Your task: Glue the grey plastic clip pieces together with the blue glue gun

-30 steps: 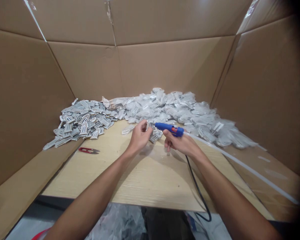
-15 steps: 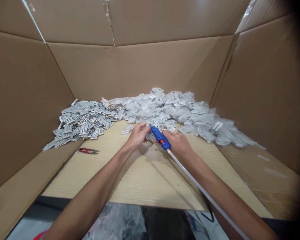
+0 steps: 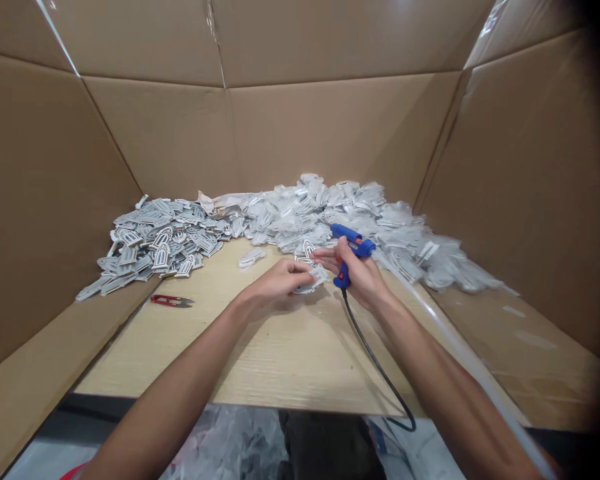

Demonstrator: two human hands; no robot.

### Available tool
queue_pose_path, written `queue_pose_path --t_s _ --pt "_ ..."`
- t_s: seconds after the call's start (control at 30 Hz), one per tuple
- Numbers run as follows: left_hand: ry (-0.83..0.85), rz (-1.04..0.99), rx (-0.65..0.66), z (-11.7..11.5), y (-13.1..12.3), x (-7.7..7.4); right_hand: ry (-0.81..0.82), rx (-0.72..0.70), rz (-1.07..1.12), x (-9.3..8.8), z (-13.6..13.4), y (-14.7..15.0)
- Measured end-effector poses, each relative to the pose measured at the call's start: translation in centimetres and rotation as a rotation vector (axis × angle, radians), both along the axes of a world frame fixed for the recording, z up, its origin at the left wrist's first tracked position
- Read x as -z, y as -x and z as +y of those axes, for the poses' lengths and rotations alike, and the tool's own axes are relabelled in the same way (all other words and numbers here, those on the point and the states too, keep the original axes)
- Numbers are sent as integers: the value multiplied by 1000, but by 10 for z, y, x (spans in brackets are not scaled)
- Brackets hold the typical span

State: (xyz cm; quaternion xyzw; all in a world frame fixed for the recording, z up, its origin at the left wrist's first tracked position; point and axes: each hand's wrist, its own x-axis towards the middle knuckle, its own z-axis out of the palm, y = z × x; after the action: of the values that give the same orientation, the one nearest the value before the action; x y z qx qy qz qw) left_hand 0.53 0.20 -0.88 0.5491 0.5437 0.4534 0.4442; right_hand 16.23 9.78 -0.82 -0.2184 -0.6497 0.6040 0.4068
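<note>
My left hand (image 3: 283, 279) pinches a small grey-white arch-shaped piece (image 3: 314, 279) above the middle of the table. Wrapped in my right hand (image 3: 361, 272) is a blue glue gun (image 3: 353, 241), its nozzle aimed up and to the left, away from the piece. A long clear glue stick (image 3: 430, 303) runs out of its back, and a black cord hangs from its handle. The fingertips of my right hand reach close to the held piece. Just behind the hands lies another arch-shaped piece (image 3: 307, 250) with dark outlines, partly hidden by the fingers.
Loose arch pieces (image 3: 150, 233) are heaped at the left. A wide pile of plastic-wrapped pieces (image 3: 300, 213) stretches along the back and right. Red thread snips (image 3: 171, 301) lie on the left of the table (image 3: 280, 363). Cardboard walls (image 3: 330, 133) enclose three sides.
My right hand has turned and drawn right, lifting the glue gun's nozzle off the piece. The piece in my left hand now shows flatter. The cord has swung into view.
</note>
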Motion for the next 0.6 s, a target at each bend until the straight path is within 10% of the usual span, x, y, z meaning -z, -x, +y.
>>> queue_pose_path --t_s 0.33,0.6 --pt "3 -46 -59 1 1 1 -61 92 -267 8 3 -5" --pt "91 -24 50 -3 -1 6 198 -63 143 -1 1 -3"
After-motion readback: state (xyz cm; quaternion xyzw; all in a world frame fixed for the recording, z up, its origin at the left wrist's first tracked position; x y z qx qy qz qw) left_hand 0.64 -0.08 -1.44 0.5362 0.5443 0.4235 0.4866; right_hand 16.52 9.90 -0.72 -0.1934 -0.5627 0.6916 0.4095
